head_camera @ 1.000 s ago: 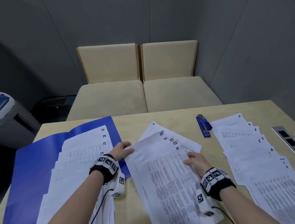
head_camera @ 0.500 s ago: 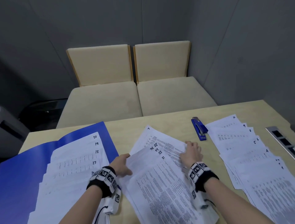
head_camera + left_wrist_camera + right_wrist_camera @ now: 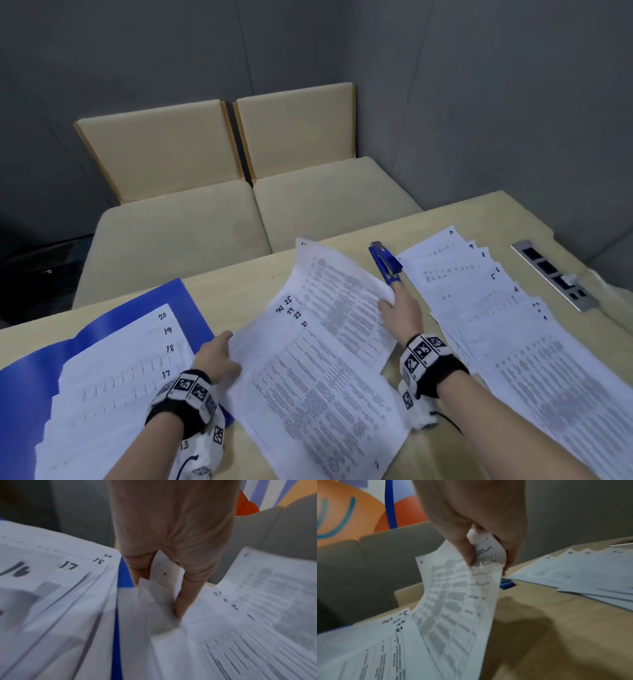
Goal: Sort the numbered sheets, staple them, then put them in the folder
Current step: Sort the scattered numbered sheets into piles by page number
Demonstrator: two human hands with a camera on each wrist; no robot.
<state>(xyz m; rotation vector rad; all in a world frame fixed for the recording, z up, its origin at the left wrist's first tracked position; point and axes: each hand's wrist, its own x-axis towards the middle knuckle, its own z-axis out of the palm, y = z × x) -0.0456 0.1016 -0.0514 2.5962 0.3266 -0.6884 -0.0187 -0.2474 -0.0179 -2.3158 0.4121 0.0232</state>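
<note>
1. Writing: the fanned middle stack (image 3: 308, 370) shows the handwritten corner numbers 21, 22, 23, 24 and 25. The left stack (image 3: 113, 377) shows 17, 18, 19 and 20 in the head view, and 16 as well in the left wrist view. The right stack (image 3: 507, 329) shows 10, 9, 8, 6, 5 and 4; the lower numbers are too blurred to read. The printed body text on all sheets is illegible.
2. Lifted sheet (image 3: 339, 291): its far corner bears a single mark that cannot be read with certainty. Its long axis runs from the far left toward the near right, and its right edge is raised off the table (image 3: 239, 281).
3. Right hand (image 3: 400, 315): its grip is closed on the lifted sheet, thumb and fingers pinching the right edge, as the right wrist view confirms.
4. Left hand (image 3: 219, 356): its grip is closed on the left edge of the middle stack, thumb on top and fingers beneath, per the left wrist view.
5. Middle stack: it lies at the table's centre, long axis running near to far and tilted slightly leftward at the far end, numbered corners pointing away from the person.
6. Blue folder (image 3: 34, 377): it lies open at the table's left, with the left stack resting on it.
7. Blue stapler (image 3: 385, 262): it lies flat between the lifted sheet and the right stack, long axis near to far, just beyond the right fingertips.
8. A metal socket panel (image 3: 551, 274) sits in the table at the far right.
</note>
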